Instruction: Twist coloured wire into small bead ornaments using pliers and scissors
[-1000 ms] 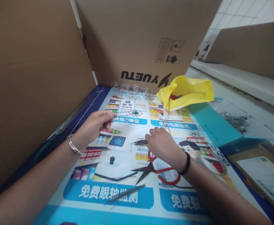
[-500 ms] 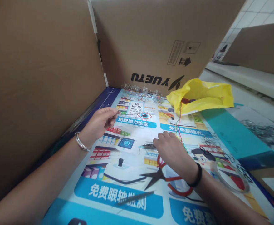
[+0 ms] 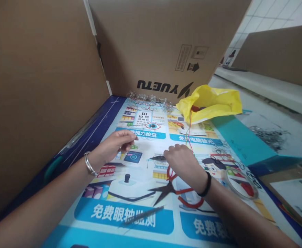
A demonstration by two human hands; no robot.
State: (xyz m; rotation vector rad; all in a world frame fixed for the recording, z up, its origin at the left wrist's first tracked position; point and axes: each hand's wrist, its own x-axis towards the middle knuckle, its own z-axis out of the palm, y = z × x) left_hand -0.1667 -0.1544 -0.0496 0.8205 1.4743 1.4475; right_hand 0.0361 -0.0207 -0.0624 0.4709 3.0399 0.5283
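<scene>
My left hand (image 3: pixel 118 144) is closed in a pinch above the printed sheet (image 3: pixel 140 168). What sits between its fingertips is too thin and small to make out. My right hand (image 3: pixel 182 163) is wrapped round a pair of pliers, and the dark jaws (image 3: pixel 158 157) stick out to the left. A fine strand hangs by the jaw tips. Below this hand lie scissors (image 3: pixel 165 191) with red-orange handles, blades to the left. Grey tweezers (image 3: pixel 143 215) rest nearer to me. Red and green cords (image 3: pixel 188 132) run from a yellow bag (image 3: pixel 218 105) towards my right hand.
Tangled thin wire pieces (image 3: pixel 151 100) lie along the back cardboard wall (image 3: pixel 151 51). Another cardboard wall (image 3: pixel 42 69) rises at left. A clear round ring or dish (image 3: pixel 241 184) lies at right, with a teal flap (image 3: pixel 244 137) and a dark wire heap (image 3: pixel 268 136) beyond.
My left hand has come towards me and to the right, closer to the plier jaws. My right hand keeps its hold on the pliers. The whole view has shifted slightly.
</scene>
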